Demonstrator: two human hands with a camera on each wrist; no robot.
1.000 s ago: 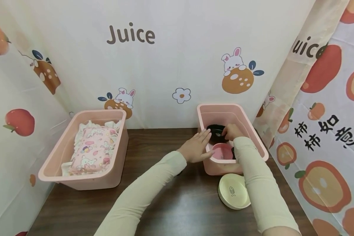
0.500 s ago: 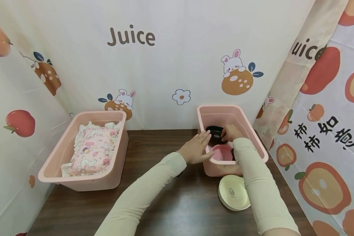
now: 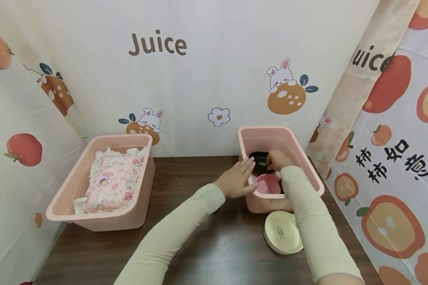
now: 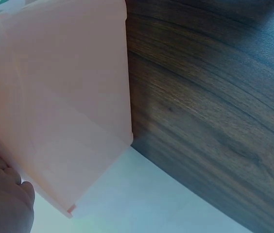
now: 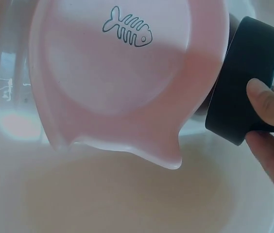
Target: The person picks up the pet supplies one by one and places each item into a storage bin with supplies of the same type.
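Inside the right pink bin [image 3: 271,202], my right hand [image 3: 279,160] pinches the rim of a black bowl [image 3: 258,166] printed with a small fish. Thumb and finger meet at the edge of the black bowl [image 5: 241,80] in the right wrist view. Beside it lies a pink cat-eared dish [image 5: 122,87] with a fishbone print, partly covered by my right sleeve in the head view. My left hand [image 3: 237,179] rests over the bin's left rim, fingers extended. On the table in front of the bin sits a pale yellow dish [image 3: 281,233], part of it behind the right forearm.
A second pink bin [image 3: 144,190] stands at the left, holding a frilled pink pillow [image 3: 110,180] with rabbit prints. Dark wood table [image 3: 192,253] lies between the bins. Printed curtains [image 3: 199,71] rise close behind and at both sides.
My right hand and the black bowl have shifted slightly to the left, and the bowl's tilt has changed a little. The left hand stays on the rim.
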